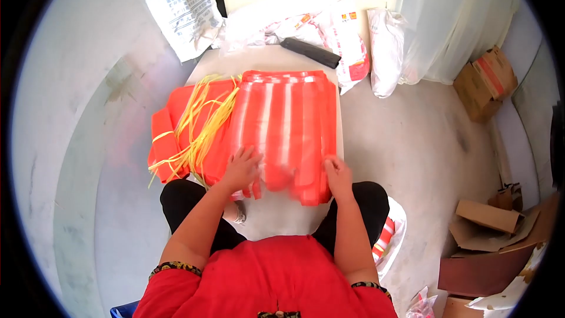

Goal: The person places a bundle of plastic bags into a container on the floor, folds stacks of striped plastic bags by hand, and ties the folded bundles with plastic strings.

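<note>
A stack of red plastic bags with pale stripes (285,118) lies flat on the low table before me. My left hand (242,169) rests with spread fingers at the stack's lower left corner. At the lower right edge, my right hand (338,175) has its fingers pressed together on the red plastic. Between my hands the near edge of the stack is blurred by motion. Left of the stack, yellow strips (206,123) lie loosely over folded red plastic (162,122).
A black roll (311,53) and white printed sacks (347,41) lie at the table's far side. Another sack (183,9) stands far left. Cardboard boxes (485,82) are on the floor at right, with opened cartons (491,229) nearer. A white bag (394,238) sits by my right knee.
</note>
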`<action>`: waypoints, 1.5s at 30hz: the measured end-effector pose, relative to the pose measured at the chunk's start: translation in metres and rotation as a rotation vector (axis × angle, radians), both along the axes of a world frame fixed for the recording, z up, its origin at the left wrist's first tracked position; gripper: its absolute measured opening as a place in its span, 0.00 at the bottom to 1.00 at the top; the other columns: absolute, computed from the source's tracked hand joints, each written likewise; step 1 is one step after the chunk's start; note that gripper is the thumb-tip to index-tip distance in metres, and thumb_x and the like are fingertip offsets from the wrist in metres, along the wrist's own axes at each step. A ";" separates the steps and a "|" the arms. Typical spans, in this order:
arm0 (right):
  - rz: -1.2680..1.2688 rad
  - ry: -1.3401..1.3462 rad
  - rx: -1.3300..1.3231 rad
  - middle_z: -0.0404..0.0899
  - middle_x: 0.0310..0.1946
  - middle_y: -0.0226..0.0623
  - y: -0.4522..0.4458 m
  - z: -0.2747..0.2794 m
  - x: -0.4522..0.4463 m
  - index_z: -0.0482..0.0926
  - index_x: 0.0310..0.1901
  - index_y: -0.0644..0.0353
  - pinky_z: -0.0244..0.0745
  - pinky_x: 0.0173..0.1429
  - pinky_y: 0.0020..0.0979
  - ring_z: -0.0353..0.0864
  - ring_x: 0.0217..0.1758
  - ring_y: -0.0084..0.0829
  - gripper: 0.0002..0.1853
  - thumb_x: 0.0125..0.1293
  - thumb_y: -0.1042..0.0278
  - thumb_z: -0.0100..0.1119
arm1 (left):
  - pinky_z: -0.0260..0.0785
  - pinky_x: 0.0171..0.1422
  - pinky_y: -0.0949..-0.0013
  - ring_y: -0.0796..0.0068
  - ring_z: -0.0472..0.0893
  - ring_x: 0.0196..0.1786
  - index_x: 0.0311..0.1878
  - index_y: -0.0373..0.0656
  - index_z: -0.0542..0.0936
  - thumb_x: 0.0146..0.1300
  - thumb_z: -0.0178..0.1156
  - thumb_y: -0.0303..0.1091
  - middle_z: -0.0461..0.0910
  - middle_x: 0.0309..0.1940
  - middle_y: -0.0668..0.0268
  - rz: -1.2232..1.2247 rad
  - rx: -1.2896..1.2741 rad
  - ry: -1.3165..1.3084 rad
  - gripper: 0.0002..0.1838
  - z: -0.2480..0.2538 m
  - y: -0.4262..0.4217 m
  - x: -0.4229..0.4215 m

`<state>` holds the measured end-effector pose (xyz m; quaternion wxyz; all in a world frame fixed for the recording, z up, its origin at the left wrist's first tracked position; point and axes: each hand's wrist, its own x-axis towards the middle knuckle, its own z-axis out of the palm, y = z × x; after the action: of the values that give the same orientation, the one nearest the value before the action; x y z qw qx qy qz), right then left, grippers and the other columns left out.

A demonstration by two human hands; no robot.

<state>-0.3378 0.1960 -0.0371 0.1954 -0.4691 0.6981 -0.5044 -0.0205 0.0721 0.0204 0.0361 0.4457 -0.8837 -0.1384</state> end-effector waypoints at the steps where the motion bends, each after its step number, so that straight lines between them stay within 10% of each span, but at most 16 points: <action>1: -0.033 -0.055 -0.008 0.84 0.48 0.45 0.000 0.005 -0.002 0.82 0.58 0.65 0.76 0.58 0.36 0.82 0.51 0.38 0.20 0.77 0.56 0.56 | 0.52 0.84 0.43 0.47 0.57 0.84 0.75 0.50 0.73 0.70 0.64 0.46 0.61 0.81 0.53 0.025 0.056 0.262 0.32 -0.013 -0.008 0.006; 3: -0.095 -0.164 -0.011 0.79 0.63 0.57 0.003 0.012 -0.004 0.76 0.67 0.64 0.72 0.71 0.44 0.79 0.66 0.52 0.27 0.76 0.52 0.56 | 0.57 0.83 0.49 0.48 0.63 0.81 0.72 0.44 0.75 0.72 0.63 0.41 0.66 0.78 0.50 0.093 0.186 0.783 0.28 -0.043 -0.022 0.023; 9: -0.085 0.015 0.160 0.69 0.74 0.56 -0.013 -0.012 -0.006 0.65 0.77 0.64 0.61 0.81 0.44 0.68 0.78 0.51 0.37 0.76 0.49 0.58 | 0.66 0.77 0.58 0.50 0.76 0.72 0.72 0.36 0.74 0.73 0.62 0.40 0.77 0.68 0.43 0.453 -0.084 0.585 0.29 -0.048 -0.021 0.055; 16: -0.078 -0.224 0.163 0.73 0.72 0.56 -0.024 -0.013 -0.021 0.62 0.80 0.61 0.67 0.77 0.41 0.73 0.76 0.48 0.40 0.75 0.45 0.59 | 0.68 0.74 0.54 0.45 0.78 0.69 0.72 0.31 0.72 0.69 0.61 0.50 0.78 0.65 0.38 0.526 0.116 0.537 0.37 -0.011 -0.018 0.056; 23: -0.035 0.131 0.408 0.70 0.74 0.58 -0.013 0.038 0.000 0.58 0.81 0.59 0.65 0.78 0.43 0.71 0.76 0.52 0.42 0.74 0.47 0.60 | 0.72 0.67 0.49 0.41 0.78 0.63 0.76 0.31 0.65 0.71 0.57 0.53 0.76 0.61 0.41 0.516 0.053 0.314 0.41 -0.020 -0.014 0.040; 29: 0.033 -0.285 0.125 0.65 0.77 0.58 -0.014 0.018 -0.004 0.55 0.82 0.64 0.63 0.80 0.43 0.68 0.78 0.52 0.44 0.72 0.56 0.63 | 0.71 0.67 0.47 0.39 0.78 0.62 0.79 0.34 0.61 0.72 0.55 0.54 0.72 0.63 0.41 0.572 0.117 0.319 0.42 -0.012 -0.009 0.033; 45: -0.011 0.119 0.227 0.71 0.70 0.66 -0.021 0.037 0.007 0.56 0.80 0.67 0.67 0.77 0.47 0.72 0.73 0.59 0.48 0.66 0.52 0.69 | 0.68 0.73 0.49 0.42 0.76 0.67 0.75 0.35 0.66 0.69 0.60 0.49 0.76 0.64 0.41 0.541 0.198 0.528 0.38 0.011 -0.006 0.029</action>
<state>-0.3304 0.1755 0.0004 0.2026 -0.4694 0.7635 -0.3945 0.0090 0.0660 0.0313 0.2543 0.6129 -0.6770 -0.3182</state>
